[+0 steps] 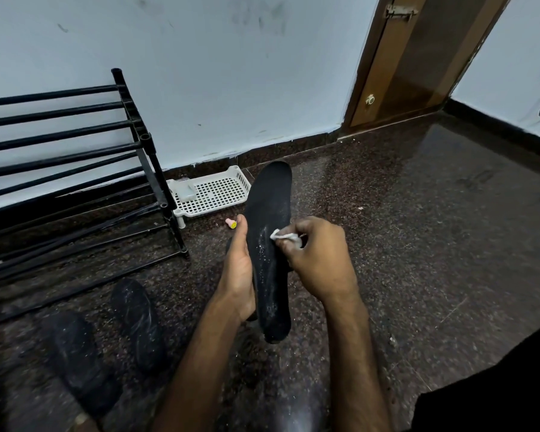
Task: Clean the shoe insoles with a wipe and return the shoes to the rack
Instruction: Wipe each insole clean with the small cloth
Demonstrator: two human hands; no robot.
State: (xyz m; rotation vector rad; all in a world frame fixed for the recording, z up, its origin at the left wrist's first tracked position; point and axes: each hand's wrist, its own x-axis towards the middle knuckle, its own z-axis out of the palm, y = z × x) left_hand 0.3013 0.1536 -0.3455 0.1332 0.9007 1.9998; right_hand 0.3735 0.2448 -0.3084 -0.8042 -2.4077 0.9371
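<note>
Wiping is judged in hand: the insole [270,244], held at centre with toe toward 12 o'clock, is gripped along its edge by the left hand [237,269] while a wipe [282,236] is pinched onto it by the right hand [315,254]; white residue toward 6 o'clock calls for further strokes, and blurred dark shapes [138,325] at 7 o'clock, possibly shoes, lie off the rack [144,141].
</note>
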